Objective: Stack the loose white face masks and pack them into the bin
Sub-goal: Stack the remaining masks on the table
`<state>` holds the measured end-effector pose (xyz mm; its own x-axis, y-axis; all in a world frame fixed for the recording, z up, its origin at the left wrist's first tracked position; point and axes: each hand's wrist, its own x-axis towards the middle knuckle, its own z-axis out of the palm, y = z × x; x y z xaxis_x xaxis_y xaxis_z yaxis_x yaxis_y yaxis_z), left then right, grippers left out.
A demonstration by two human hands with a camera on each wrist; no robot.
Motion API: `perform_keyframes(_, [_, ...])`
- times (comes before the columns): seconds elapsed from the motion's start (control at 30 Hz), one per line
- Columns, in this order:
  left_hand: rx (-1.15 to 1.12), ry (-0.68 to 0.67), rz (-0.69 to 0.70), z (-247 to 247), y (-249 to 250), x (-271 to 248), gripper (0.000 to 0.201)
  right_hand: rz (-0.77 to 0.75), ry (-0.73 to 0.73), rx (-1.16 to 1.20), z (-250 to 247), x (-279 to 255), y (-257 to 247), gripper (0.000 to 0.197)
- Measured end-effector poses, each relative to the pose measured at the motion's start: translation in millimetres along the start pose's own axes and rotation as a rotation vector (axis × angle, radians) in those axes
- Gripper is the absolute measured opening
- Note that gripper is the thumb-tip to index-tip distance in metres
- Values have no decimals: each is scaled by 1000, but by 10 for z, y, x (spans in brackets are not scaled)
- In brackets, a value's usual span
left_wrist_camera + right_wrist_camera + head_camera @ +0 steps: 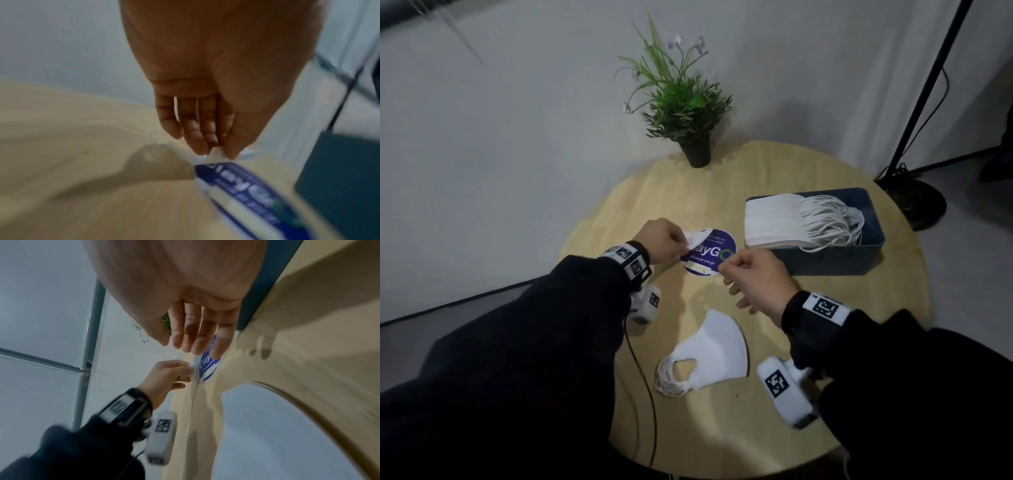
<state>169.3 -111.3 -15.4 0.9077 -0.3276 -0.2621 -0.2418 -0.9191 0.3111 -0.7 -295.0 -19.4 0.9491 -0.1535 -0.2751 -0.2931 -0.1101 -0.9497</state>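
Head view shows a round wooden tabletop with a dark blue bin on its right side, holding a stack of white face masks with the ear loops spilling to the right. Nearer the person, a small pile of loose masks lies flat on the wood. Between bin and pile sits a round purple sticker. Over that sticker, the left hand pinches one end of a single white mask between thumb and fingers; the left wrist view is blurred but shows the white material caught at the fingertips. The right hand is curled at the sticker's right edge, thumb meeting forefinger, but whether it grips the mask cannot be told. A potted plant stands at the far edge.
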Motion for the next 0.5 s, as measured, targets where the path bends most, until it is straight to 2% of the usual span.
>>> perform_keyframes(0.07, [-281,89,-60,-73,-69,-394,8,90,-88,99,52,-78,-23,23])
perform_keyframes(0.13, [-488,147,-60,-108,-38,-840,7,177,-158,248,129,-147,-61,35])
perform_keyframes(0.23, [-570,152,12,-11,92,-1427,3,219,-193,384,250,-217,-149,47])
perform_keyframes(0.37, [-508,87,163,165,180,-1828,11,37,-156,303,368,-330,-168,19])
perform_keyframes(0.4, [-536,89,179,171,155,-1865,10,1,-132,249,370,-344,-153,21])
perform_keyframes(0.47, [-630,184,185,136,69,-1882,6,-15,-124,158,336,-349,-134,20])
perform_keyframes(0.5, [-673,254,186,109,3,-1863,9,-18,-147,115,304,-358,-144,16])
